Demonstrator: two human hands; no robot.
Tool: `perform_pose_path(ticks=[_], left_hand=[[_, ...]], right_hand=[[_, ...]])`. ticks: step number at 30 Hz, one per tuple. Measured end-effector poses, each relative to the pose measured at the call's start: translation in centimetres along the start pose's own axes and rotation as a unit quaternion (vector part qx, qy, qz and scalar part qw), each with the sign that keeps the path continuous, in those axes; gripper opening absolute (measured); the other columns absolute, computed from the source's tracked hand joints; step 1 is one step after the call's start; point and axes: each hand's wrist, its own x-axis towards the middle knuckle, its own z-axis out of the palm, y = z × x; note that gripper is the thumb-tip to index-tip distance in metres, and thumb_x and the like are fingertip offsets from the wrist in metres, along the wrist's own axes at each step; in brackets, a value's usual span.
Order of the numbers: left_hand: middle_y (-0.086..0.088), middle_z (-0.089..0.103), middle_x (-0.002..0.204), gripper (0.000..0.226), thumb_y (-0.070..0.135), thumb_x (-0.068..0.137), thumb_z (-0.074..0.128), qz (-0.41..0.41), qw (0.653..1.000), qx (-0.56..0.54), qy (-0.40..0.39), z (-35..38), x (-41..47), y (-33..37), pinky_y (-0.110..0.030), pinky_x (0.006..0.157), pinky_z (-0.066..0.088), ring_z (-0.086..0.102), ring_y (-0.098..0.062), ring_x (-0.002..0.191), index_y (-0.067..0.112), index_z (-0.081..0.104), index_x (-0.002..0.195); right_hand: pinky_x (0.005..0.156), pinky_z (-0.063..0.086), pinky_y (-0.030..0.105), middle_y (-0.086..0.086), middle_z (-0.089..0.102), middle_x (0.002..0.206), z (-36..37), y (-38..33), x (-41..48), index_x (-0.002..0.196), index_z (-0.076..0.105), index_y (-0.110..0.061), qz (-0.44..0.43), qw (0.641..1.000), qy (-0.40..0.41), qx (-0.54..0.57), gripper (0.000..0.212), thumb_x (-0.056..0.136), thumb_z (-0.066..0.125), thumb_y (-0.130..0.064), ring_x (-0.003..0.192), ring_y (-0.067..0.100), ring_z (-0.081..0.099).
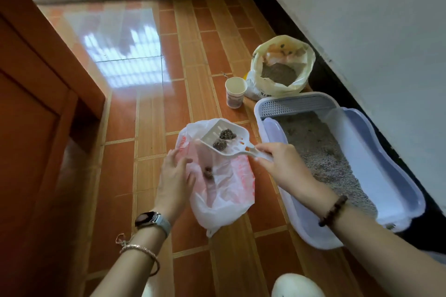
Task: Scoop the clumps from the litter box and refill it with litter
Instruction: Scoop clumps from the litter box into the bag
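Left hand (175, 176): forearm with watch reaching forward, fingers stretched loose against the left rim of the white red-printed plastic bag (224, 200), which lies on the orange tiled floor (154, 128); one dark clump (208, 173) sits inside. White slotted plastic scoop (212, 134): roughly level over the bag's mouth, carrying two grey-brown litter clumps (220, 144). Right hand (281, 164): beaded wrist, fingers pinching the scoop's handle. Lavender plastic litter box (405, 190): just to the right, holding grey litter (325, 152)
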Motion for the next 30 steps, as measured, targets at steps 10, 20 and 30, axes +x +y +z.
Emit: perform_pose_path(ticks=[10, 20, 30], left_hand=[[-0.008, 0.032, 0.146, 0.051, 0.021, 0.094, 0.056, -0.057, 0.995, -0.071, -0.04, 0.2, -0.5, 0.0, -0.023, 0.097, 0.037, 0.046, -0.021, 0.124, 0.006, 0.04, 0.14], [-0.007, 0.035, 0.144, 0.057, 0.017, 0.093, 0.057, -0.032, 0.996, -0.075, -0.023, 0.7, -0.3, 0.0, -0.03, 0.102, 0.04, 0.045, -0.021, 0.126, 0.008, 0.035, 0.145], [-0.007, 0.035, 0.145, 0.056, 0.019, 0.093, 0.057, -0.037, 0.996, -0.072, -0.028, 0.5, -0.5, 0.1, -0.035, 0.1, 0.043, 0.046, -0.024, 0.126, 0.007, 0.036, 0.144]], right_hand=[[0.049, 0.043, 0.027, 0.001, 0.059, 0.077, 3.5, 0.4, 0.1, 0.084, 0.068, -0.021, -0.081, 0.944, 0.021, -0.319, 0.017, 0.073, 0.08, -0.015, 0.068, 0.021, 0.062], [0.041, 0.036, 0.025, 0.001, 0.056, 0.065, 3.5, 0.8, 0.1, 0.073, 0.071, -0.018, -0.153, 0.914, 0.112, -0.359, 0.021, 0.063, 0.08, -0.002, 0.052, 0.02, 0.053], [0.041, 0.036, 0.023, 0.001, 0.061, 0.067, 3.0, 0.5, 0.2, 0.081, 0.076, -0.017, -0.198, 0.902, 0.193, -0.332, 0.021, 0.066, 0.082, -0.004, 0.051, 0.02, 0.054]])
